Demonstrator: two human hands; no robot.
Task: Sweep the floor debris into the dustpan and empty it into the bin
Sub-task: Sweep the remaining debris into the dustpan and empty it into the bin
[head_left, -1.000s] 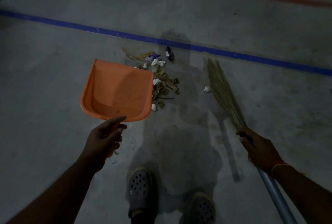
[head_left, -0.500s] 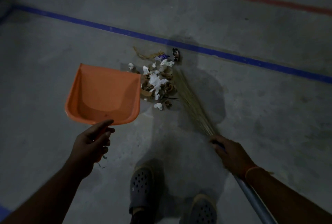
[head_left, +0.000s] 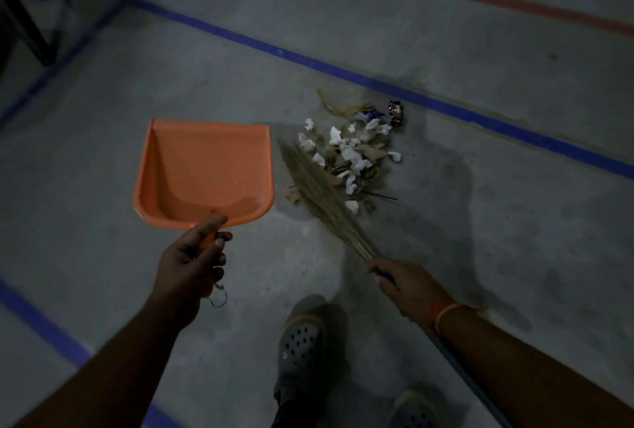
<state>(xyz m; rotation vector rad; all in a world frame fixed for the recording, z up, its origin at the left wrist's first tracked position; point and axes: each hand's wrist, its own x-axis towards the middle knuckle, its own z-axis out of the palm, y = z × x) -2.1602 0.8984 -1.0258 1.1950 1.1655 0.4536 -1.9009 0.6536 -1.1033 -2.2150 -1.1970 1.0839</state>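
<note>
- On grey concrete floor [head_left: 480, 256], our left hand [head_left: 192, 266] grips an orange dustpan [head_left: 206, 170] by its handle.
- Our right hand [head_left: 408, 287] grips a broom [head_left: 326, 201], bristles touching the debris [head_left: 353, 153] beside the pan.

1. The dustpan [head_left: 206, 173] sits left of the debris pile [head_left: 350, 156], mouth pointing away from the person.
2. The broom [head_left: 322, 201] bristles lie between them, seemingly overlapping the pile's left edge.
3. The left hand [head_left: 192, 266] grips the dustpan's handle at its near end.
4. The right hand [head_left: 408, 290] holds the broom, nearer than the pile.
5. A floor line [head_left: 446, 108] runs behind the pile.
</note>
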